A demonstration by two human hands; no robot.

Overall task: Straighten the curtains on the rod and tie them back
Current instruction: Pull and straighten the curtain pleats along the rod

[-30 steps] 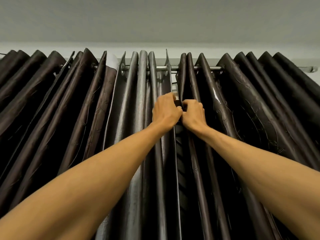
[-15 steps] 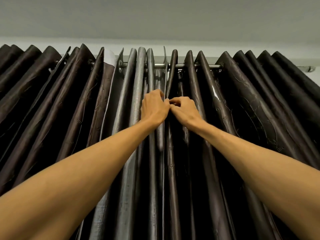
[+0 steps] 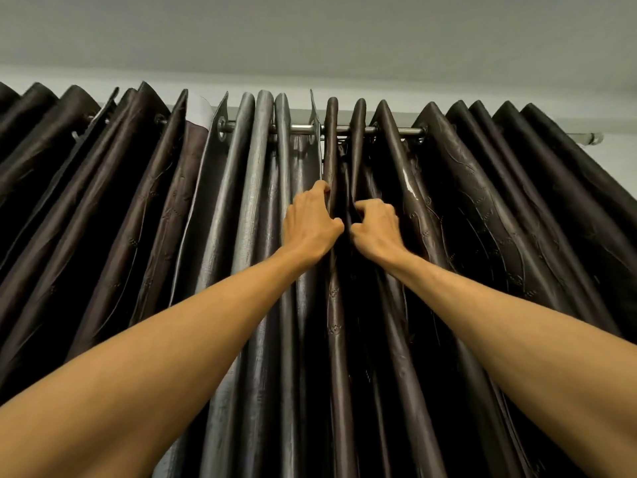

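Note:
Dark brown eyelet curtains hang in deep folds from a metal rod just below the ceiling. The left curtain shows its grey backing on the folds near the middle. The right curtain is dark with an embossed pattern. My left hand grips a narrow dark fold at the centre, fingers curled around its edge. My right hand is closed on the neighbouring fold right beside it. Both arms reach up and forward; the hands almost touch.
The grey ceiling sits close above the rod. The rod's right end bracket shows against a white wall. Curtain fabric fills the view left, right and below.
Both hands slid slightly right along the centre folds, and the fold between them has pulled straighter. The view tilted down a little, so the rod sits lower in frame.

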